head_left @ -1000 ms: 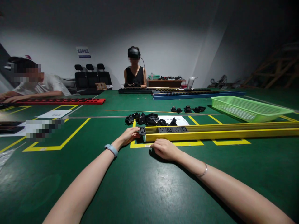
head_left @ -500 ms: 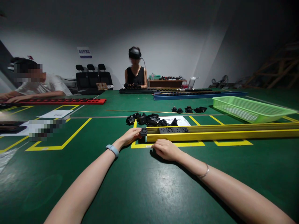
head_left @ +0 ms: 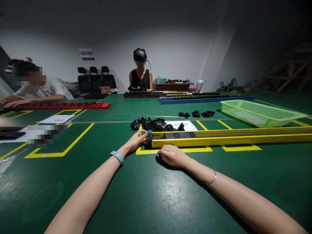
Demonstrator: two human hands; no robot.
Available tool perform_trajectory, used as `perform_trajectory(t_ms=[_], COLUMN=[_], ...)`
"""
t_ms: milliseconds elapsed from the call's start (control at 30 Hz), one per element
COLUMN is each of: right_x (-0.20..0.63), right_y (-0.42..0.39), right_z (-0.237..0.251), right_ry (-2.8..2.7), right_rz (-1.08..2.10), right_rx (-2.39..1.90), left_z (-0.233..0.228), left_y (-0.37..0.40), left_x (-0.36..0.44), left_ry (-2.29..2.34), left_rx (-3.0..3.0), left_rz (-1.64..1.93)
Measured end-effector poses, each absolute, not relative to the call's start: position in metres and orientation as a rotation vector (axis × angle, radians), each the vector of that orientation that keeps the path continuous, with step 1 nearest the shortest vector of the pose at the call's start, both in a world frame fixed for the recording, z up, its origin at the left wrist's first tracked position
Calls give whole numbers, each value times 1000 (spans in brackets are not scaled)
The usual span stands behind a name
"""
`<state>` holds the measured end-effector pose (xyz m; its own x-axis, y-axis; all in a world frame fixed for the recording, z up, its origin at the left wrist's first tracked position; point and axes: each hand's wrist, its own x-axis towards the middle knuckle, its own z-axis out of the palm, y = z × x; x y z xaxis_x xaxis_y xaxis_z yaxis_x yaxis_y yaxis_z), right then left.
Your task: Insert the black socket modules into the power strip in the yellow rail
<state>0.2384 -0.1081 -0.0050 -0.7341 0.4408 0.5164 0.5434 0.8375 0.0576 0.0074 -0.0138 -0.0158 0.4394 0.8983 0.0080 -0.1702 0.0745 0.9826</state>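
Since a second ago the left hand has pushed the black socket module into the left end of the yellow rail, fingers pinching it, while the right hand, fingers curled closed, steadies the rail's near edge on the table.

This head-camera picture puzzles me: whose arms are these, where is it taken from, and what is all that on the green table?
There is no machine here. The camera sits on a person's head and looks forward and down, so the two bare arms are that person's own. The left hand pinches a small black socket module at the open end of a long yellow rail, which already holds a few such modules. The right hand rests against the rail's near side. Behind the rail lies a pile of loose black modules, farther right a green plastic basket. The green table has yellow tape marks. Two other people sit at it, with red and blue rails near them.
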Motion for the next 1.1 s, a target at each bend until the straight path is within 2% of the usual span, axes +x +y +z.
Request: perform_trajectory(t_ms=[700, 1100], right_x=[239, 239], right_y=[-107, -107], right_z=[-5, -6], right_ry=[-2527, -2540], right_rz=[-279, -260], right_rx=[-709, -733], left_z=[-9, 10], left_y=[-19, -32], left_x=[3, 7], left_ry=[785, 784], left_rx=[1399, 1890], left_rz=[795, 595])
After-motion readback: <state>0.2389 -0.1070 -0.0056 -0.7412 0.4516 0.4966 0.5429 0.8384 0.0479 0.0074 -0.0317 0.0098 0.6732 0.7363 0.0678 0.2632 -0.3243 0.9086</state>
